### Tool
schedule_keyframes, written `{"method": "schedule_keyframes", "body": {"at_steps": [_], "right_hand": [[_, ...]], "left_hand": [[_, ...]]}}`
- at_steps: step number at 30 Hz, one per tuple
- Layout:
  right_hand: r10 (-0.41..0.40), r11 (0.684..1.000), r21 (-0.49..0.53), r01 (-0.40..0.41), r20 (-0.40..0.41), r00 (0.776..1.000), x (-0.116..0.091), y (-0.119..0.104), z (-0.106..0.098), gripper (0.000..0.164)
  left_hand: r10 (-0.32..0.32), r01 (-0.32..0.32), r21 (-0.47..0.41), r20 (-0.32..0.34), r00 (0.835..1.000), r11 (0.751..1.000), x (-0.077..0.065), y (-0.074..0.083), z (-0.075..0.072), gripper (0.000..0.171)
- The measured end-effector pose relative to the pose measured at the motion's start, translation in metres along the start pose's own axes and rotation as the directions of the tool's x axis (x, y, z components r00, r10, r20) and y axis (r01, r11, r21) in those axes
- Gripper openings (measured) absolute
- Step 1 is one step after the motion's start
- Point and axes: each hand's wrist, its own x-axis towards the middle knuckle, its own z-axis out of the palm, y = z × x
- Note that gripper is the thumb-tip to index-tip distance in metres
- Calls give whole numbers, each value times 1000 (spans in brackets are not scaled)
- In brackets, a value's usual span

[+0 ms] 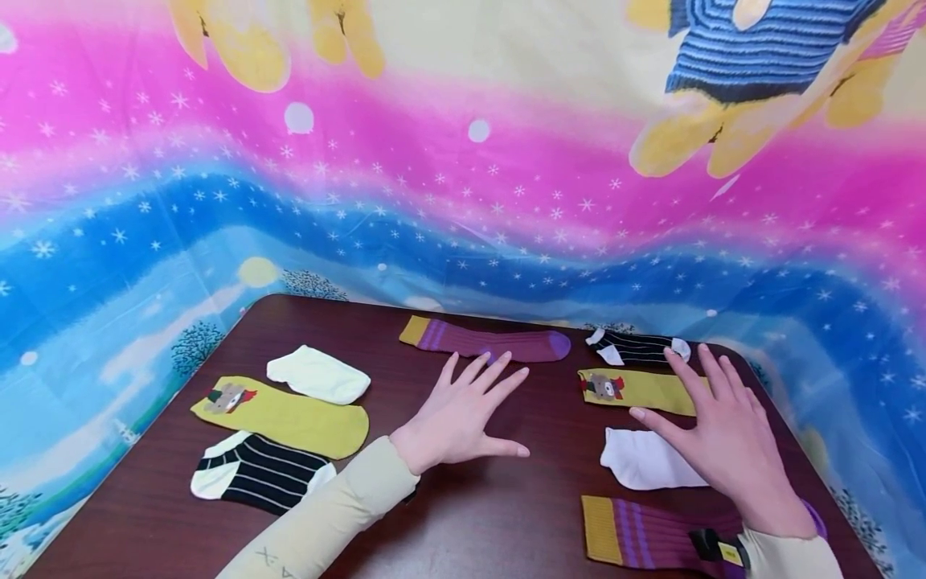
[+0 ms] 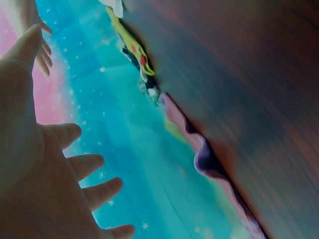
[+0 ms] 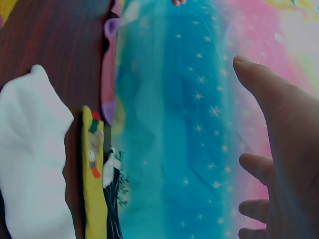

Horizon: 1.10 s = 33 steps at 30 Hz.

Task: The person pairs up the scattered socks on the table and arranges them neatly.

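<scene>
My left hand (image 1: 459,414) hovers over the middle of the table with its fingers spread and nothing held. Just beyond its fingertips lies a purple sock (image 1: 492,341) with a mustard cuff. My right hand (image 1: 731,434) is also spread and holds nothing, above the right-hand column of socks. Beneath and around it lie a black striped sock (image 1: 640,347), a yellow bear sock (image 1: 644,390), a white sock (image 1: 647,458) and, under the wrist, another purple sock (image 1: 651,531). In the right wrist view, the white sock (image 3: 35,159) lies nearest, apart from the hand.
On the table's left side lie another white sock (image 1: 318,375), a yellow bear sock (image 1: 289,416) and a black striped sock (image 1: 264,470), partly behind my left sleeve (image 1: 340,498). The dark wooden table (image 1: 477,515) backs onto a printed cloth (image 1: 448,201).
</scene>
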Motion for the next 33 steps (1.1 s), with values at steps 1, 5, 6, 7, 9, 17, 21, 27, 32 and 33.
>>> {"method": "schedule_keyframes", "body": {"at_steps": [1, 5, 6, 7, 9, 17, 21, 27, 32, 33], "right_hand": [[6, 1000, -1, -6, 4, 1000, -1, 2, -2, 100], [29, 999, -13, -29, 16, 999, -4, 10, -7, 100], [33, 999, -13, -32, 18, 999, -5, 12, -9, 100], [40, 999, -16, -40, 23, 999, -5, 15, -10, 100], [55, 998, -22, -54, 31, 998, -6, 20, -13, 100], [99, 994, -54, -96, 51, 994, -8, 33, -24, 90], [119, 991, -65, -114, 67, 991, -9, 38, -27, 86], [172, 984, -68, -164, 120, 978, -13, 47, -30, 85], [179, 983, -52, -174, 132, 975, -16, 59, -34, 76], [185, 982, -55, -179, 138, 973, -16, 62, -36, 75]], "left_hand": [[6, -6, 7, -2, 1000, 1000, 0, 2, 0, 105], [27, -27, 23, -15, 1000, 999, 0, 8, 1, 106], [31, -31, 21, -20, 999, 999, 1, 9, 2, 106], [34, -34, 17, -23, 999, 999, 1, 11, 1, 106], [42, -42, 2, -27, 999, 999, 2, 14, 0, 105], [91, -92, -40, -35, 995, 995, 9, 22, -1, 102], [126, -127, -46, -34, 991, 991, 12, 30, 2, 101], [194, -193, -41, 15, 981, 980, 14, 43, 5, 88], [262, -261, -18, 41, 964, 965, 15, 56, 9, 69], [272, -272, -16, 47, 961, 962, 15, 59, 11, 67]]}}
